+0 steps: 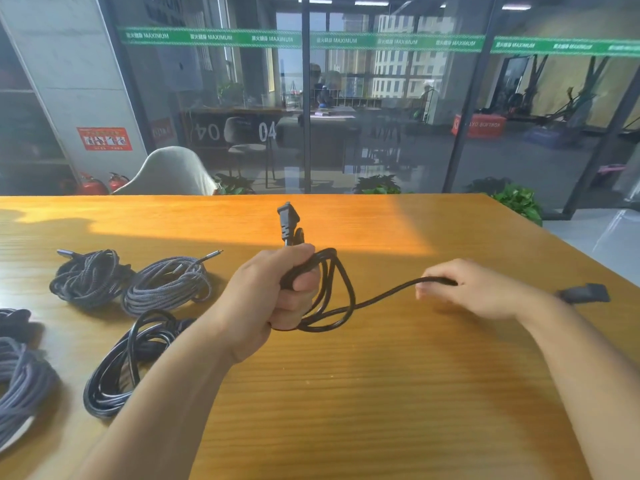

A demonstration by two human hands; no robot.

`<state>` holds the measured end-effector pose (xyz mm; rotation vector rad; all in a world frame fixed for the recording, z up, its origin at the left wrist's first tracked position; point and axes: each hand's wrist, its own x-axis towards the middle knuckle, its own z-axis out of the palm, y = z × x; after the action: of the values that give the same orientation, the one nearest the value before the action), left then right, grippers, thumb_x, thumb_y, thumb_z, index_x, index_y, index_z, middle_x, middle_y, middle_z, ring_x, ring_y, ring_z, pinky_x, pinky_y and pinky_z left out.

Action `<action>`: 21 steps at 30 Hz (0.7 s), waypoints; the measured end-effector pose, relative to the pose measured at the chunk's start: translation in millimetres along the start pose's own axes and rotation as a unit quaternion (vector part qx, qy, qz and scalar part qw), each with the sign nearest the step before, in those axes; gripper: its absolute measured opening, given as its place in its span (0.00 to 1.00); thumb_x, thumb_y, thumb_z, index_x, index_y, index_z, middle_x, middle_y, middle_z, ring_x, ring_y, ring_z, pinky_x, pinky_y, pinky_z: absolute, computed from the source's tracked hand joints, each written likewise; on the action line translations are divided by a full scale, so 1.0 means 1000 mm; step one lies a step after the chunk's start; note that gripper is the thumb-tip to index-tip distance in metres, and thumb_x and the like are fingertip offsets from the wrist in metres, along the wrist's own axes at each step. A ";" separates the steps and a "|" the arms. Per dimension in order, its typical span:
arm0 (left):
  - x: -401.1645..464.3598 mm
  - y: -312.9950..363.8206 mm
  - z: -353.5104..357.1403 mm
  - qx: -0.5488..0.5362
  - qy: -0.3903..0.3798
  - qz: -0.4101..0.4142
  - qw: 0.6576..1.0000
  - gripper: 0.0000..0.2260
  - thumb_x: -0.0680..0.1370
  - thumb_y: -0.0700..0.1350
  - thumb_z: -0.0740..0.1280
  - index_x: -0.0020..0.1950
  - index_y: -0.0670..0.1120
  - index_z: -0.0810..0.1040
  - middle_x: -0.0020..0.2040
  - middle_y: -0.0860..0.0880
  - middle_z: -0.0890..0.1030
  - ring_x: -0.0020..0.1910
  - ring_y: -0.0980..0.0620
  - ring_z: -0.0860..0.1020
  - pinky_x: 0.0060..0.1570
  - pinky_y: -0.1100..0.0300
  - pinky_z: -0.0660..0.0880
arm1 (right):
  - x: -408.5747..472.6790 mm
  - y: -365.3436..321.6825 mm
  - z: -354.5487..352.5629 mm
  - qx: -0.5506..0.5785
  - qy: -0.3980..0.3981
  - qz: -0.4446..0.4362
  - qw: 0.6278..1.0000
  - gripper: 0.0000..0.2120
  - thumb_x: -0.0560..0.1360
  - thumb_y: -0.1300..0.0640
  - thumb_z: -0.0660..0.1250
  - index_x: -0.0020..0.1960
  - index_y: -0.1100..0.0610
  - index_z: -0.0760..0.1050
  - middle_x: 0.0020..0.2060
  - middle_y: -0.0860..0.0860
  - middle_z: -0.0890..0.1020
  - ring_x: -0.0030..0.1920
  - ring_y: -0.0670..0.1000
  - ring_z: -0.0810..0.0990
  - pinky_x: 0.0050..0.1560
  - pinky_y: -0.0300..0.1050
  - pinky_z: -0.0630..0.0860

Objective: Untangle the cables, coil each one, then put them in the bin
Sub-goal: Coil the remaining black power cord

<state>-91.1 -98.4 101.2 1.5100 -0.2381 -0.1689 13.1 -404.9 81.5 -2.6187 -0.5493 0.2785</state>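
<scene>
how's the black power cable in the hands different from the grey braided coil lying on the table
The black power cable is smooth and only partly looped, one end trailing right; the grey braided coil is woven and fully wound. The power cable is held off the table by the left hand and right hand; the braided coil lies untouched.

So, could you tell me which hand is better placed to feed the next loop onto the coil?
The right hand: it pinches the black power cable's loose run, while the left hand grips the coiled loops.
</scene>
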 end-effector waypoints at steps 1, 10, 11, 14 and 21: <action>0.000 -0.001 0.000 0.015 -0.007 -0.004 1.000 0.22 0.87 0.49 0.54 0.32 0.48 0.68 0.28 0.51 0.58 0.26 0.53 0.53 0.26 0.61 0.51 | 0.000 0.001 -0.002 0.029 0.023 0.007 0.999 0.17 0.80 0.36 0.62 0.44 0.43 0.84 0.37 0.45 0.82 0.39 0.44 0.78 0.51 0.49 0.73; 0.009 -0.021 0.023 0.161 -0.109 -0.043 0.980 0.20 0.82 0.57 0.58 0.35 0.46 0.69 0.30 0.51 0.61 0.29 0.51 0.55 0.28 0.61 0.55 | -0.001 -0.028 -0.002 0.505 0.009 0.027 0.863 0.10 0.81 0.59 0.60 0.42 0.58 0.75 0.31 0.47 0.58 0.32 0.48 0.52 0.26 0.38 0.50; 0.010 -0.022 0.025 0.168 -0.105 -0.047 0.979 0.21 0.83 0.57 0.58 0.36 0.46 0.69 0.30 0.51 0.60 0.29 0.51 0.55 0.28 0.62 0.55 | -0.002 -0.031 -0.001 0.541 0.005 0.020 0.841 0.10 0.80 0.58 0.58 0.45 0.59 0.76 0.33 0.47 0.58 0.33 0.48 0.52 0.25 0.37 0.51; 0.014 -0.028 0.030 0.181 -0.078 -0.041 0.980 0.22 0.88 0.55 0.56 0.39 0.43 0.68 0.32 0.49 0.60 0.31 0.50 0.56 0.29 0.62 0.57 | -0.008 -0.046 0.006 0.579 0.048 -0.026 0.813 0.13 0.84 0.57 0.57 0.51 0.62 0.78 0.35 0.48 0.61 0.33 0.47 0.56 0.24 0.36 0.55; 0.022 -0.032 0.035 0.102 0.002 -0.001 0.995 0.28 0.83 0.70 0.49 0.39 0.50 0.70 0.36 0.48 0.62 0.34 0.50 0.58 0.32 0.59 0.58 | -0.032 -0.096 0.035 0.434 -0.013 -0.195 0.880 0.13 0.86 0.47 0.59 0.54 0.56 0.76 0.34 0.44 0.65 0.31 0.45 0.61 0.28 0.40 0.57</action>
<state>-77.3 -139.5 71.6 1.7124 -0.2569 -0.1478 -57.4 -326.3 98.1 -1.6005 -0.7317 0.3298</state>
